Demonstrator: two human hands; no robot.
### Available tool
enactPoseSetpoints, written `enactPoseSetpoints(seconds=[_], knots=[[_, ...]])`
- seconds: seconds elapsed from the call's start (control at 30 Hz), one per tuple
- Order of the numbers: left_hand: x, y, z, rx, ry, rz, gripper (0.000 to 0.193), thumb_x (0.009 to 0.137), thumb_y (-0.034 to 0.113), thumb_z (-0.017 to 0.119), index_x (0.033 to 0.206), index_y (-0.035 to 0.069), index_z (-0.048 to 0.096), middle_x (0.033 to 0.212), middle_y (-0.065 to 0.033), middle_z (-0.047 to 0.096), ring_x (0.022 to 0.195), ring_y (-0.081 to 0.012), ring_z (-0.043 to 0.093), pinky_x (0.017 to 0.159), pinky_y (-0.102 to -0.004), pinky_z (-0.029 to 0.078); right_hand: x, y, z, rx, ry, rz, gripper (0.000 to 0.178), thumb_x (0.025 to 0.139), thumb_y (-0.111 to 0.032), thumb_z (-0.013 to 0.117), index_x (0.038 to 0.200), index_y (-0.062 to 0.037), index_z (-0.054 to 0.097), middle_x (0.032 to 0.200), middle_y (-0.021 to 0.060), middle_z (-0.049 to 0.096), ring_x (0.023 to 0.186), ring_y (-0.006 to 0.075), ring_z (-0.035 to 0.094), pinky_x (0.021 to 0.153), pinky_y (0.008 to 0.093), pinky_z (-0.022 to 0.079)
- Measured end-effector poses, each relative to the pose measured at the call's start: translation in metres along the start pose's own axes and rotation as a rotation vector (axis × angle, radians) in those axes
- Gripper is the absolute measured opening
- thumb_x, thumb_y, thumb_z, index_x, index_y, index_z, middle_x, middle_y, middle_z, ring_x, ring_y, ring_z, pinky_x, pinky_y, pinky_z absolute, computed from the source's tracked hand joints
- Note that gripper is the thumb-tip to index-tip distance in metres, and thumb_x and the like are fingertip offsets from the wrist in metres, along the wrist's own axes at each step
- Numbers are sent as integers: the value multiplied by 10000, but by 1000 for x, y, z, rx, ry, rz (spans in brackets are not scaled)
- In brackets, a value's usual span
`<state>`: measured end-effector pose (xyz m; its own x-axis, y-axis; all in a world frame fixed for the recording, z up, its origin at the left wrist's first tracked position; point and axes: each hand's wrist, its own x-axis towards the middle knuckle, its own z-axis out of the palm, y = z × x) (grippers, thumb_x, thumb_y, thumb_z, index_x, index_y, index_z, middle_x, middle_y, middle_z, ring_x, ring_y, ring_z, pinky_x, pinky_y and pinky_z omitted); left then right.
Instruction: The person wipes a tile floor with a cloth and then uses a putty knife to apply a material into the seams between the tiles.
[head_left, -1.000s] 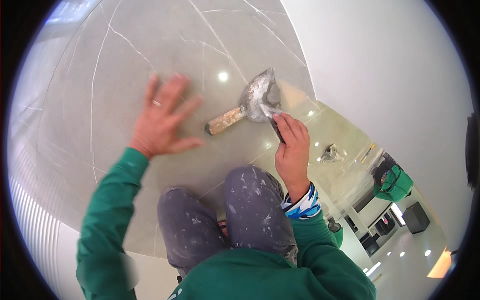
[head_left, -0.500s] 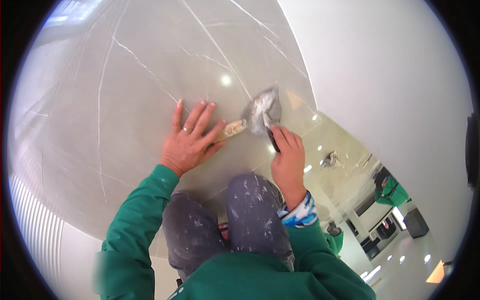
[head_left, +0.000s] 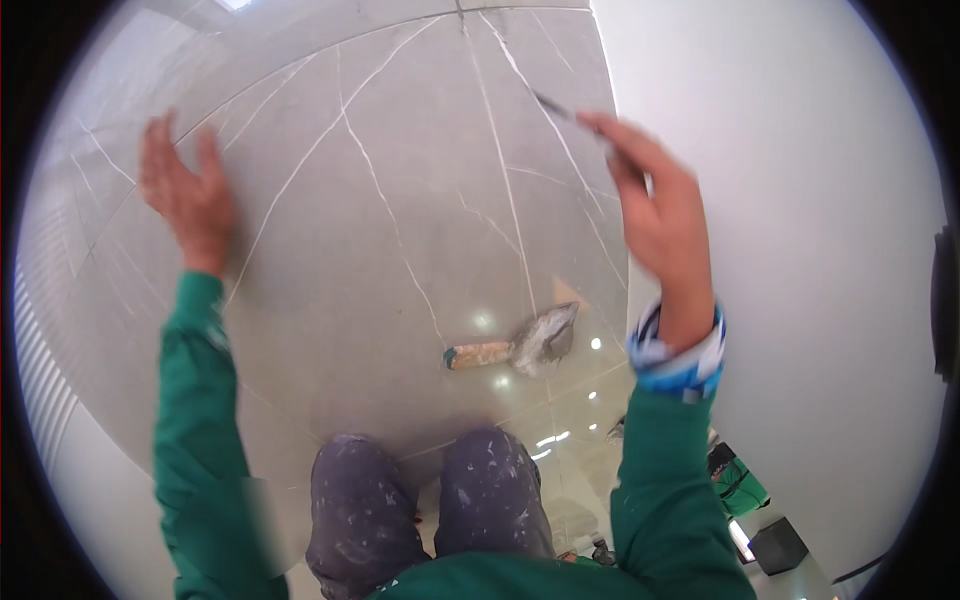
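My right hand (head_left: 665, 205), smeared a little by motion, grips a slim, dark-handled putty knife (head_left: 556, 106) near the white wall; its thin blade points away to the left. Out to the left, my left hand (head_left: 187, 198) is blurred but empty, its fingers apart above or against the tiles; contact cannot be made out. Between the hands and nearer my knees lies a trowel (head_left: 545, 340) with a worn wooden handle and a blade coated in grey-white paste. It rests flat on the grey, white-veined tile floor (head_left: 300, 270), touched by neither hand.
A smooth white wall (head_left: 790, 200) borders the tiles on the right. Joint lines cross the floor at the far end. My paint-spotted knees (head_left: 490, 490) are at the near side. A dark box (head_left: 778, 546) and a green item (head_left: 740, 486) appear at lower right.
Both hands have moved farther out, the left leftward off the trowel's handle, the right up and rightward from its blade with the putty knife. The view has shifted too.
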<state>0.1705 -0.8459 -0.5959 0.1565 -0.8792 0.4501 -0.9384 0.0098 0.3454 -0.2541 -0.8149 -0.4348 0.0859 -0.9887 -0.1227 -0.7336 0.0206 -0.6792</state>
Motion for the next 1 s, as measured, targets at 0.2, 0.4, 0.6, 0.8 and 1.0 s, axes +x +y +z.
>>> enactPoseSetpoints(seconds=[0.2,0.4,0.6,0.8,1.0], knots=[[39,-33,16,132,-81,-201,705,1028,633,420,1548,158,419,1623,-144,356,1534,-306,266,1249,-529,100,136,25,16,-411,-41,-353,355,962,-3,506,1221,-101,728,1204,147,729,1110,339,684,998,353,517],[34,-34,17,130,-84,-207,702,1033,629,415,1541,146,434,1604,-155,390,1528,-305,285,1244,-510,125,161,34,27,-538,-95,-427,439,881,55,500,1230,-95,720,1227,133,721,1144,345,653,1030,389,504],[35,-35,18,145,-90,-211,706,1028,636,418,1541,151,437,1607,-158,384,1532,-302,276,1246,-516,109,139,62,39,-555,62,-554,442,805,54,541,1166,-87,755,1206,126,723,1145,349,639,1007,411,514],[36,-33,16,106,-125,-261,734,1008,670,420,1549,174,425,1639,-152,325,1554,-295,219,1257,-532,50,149,43,22,-500,-77,-388,453,818,66,525,1176,-94,752,1189,121,731,1103,349,654,1007,413,518],[38,-34,21,138,-133,-271,739,1000,680,413,1555,192,419,1640,-150,319,1553,-294,214,1258,-539,44,149,47,60,-514,90,-544,447,834,63,521,1192,-87,745,1183,120,732,1102,344,657,1007,406,518]])
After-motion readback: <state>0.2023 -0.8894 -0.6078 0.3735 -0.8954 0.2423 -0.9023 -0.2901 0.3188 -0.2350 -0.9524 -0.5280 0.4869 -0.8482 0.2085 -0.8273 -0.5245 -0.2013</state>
